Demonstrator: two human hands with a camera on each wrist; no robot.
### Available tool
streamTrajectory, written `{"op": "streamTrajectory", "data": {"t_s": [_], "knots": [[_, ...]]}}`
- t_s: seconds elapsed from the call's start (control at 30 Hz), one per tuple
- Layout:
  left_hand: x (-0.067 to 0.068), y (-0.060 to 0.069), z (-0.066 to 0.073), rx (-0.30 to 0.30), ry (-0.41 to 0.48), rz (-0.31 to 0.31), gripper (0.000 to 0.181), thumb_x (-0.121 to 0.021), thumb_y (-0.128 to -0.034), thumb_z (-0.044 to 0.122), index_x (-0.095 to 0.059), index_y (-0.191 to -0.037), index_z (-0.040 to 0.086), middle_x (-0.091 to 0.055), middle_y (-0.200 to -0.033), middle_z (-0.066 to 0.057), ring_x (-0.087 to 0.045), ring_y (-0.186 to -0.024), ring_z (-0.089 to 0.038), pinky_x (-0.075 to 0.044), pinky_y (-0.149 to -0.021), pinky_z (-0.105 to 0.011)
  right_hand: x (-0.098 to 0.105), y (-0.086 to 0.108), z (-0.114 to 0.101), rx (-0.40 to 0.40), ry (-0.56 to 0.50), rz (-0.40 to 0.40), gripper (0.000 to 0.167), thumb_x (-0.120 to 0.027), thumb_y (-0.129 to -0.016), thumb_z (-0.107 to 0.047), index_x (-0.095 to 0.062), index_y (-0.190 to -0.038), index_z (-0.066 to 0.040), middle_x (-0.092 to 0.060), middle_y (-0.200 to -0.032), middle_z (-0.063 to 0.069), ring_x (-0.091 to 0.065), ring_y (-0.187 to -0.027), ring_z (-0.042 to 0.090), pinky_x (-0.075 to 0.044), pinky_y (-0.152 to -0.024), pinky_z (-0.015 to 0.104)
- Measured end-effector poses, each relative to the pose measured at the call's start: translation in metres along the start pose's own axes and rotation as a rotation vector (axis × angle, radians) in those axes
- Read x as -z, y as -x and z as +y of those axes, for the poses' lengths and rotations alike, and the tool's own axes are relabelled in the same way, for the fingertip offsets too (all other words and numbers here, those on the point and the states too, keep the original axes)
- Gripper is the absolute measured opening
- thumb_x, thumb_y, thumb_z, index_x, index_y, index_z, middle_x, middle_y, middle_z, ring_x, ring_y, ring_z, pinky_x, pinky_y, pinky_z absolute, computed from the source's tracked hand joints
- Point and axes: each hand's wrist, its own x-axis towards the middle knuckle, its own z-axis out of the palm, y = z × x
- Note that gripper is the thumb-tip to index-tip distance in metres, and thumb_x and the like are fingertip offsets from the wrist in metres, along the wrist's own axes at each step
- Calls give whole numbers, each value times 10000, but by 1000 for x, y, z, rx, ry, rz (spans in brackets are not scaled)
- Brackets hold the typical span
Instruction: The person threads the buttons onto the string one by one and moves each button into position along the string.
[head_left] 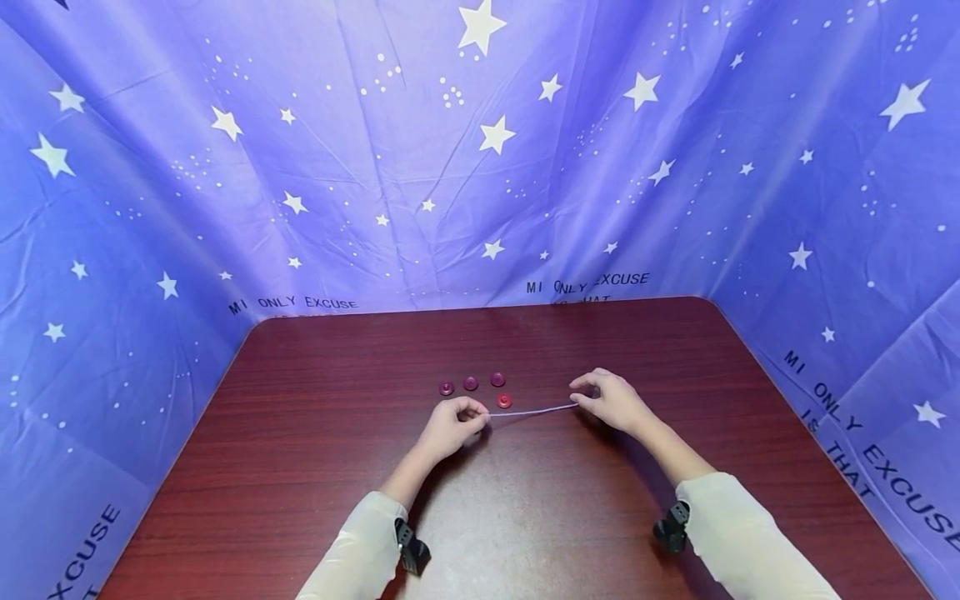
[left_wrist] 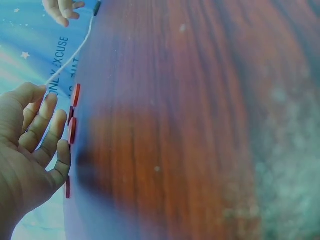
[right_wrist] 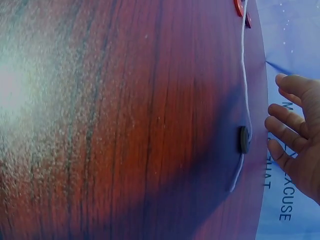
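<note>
A thin white string (head_left: 531, 412) runs roughly level between my two hands, above the table. My left hand (head_left: 453, 428) pinches its left end between thumb and forefinger; in the left wrist view the other fingers (left_wrist: 49, 142) are loosely bent. A dark button (right_wrist: 243, 140) is on the string near its far end, and a short tail of string hangs past it. Beside that button is my right hand (head_left: 611, 402), its fingers spread and apart from the string in the right wrist view. Behind the string lie a red button (head_left: 505, 401) and three purple buttons (head_left: 470, 383).
The dark red wood-grain table (head_left: 360, 358) reaches back to a blue star-patterned cloth (head_left: 420, 150) that hangs around its far side and both flanks. Black wrist cameras (head_left: 412, 547) sit on the pale sleeves (head_left: 360, 542) of both arms.
</note>
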Motion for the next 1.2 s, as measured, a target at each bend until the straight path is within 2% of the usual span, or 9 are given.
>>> {"op": "streamTrajectory", "data": {"t_s": [0.3,0.53,0.93,1.2], "knots": [[1,2,2,-10,-9,0,62,-658,-843,116,-679,-857,59,-679,-789,-55,-553,-661,-42,-471,-616,-175,-6,-1,-10,12,-23,-13,173,-703,-812,-186,-704,-953,-87,-606,-839,-2,-509,-698,112,-418,-642,253],[0,2,0,-13,-8,0,65,-657,-843,113,-679,-859,54,-680,-789,-59,-551,-655,-29,-472,-617,-172,-10,-3,-21,66,-13,-22,183,-701,-814,-195,-704,-964,-90,-598,-824,-17,-506,-711,96,-422,-654,266],[-1,3,2,-34,2,-1,69,-654,-844,118,-679,-854,54,-678,-786,-62,-556,-667,-42,-472,-628,-171,-21,-6,-36,84,-26,-68,197,-696,-822,-213,-701,-989,-108,-604,-850,-40,-489,-722,72,-415,-654,239],[-1,2,2,-35,-10,-4,72,-650,-852,122,-677,-861,56,-679,-777,-56,-563,-663,-32,-478,-626,-171,-28,-9,-47,116,-52,-79,195,-692,-826,-212,-705,-994,-114,-633,-883,-39,-545,-762,82,-444,-681,248]]}}
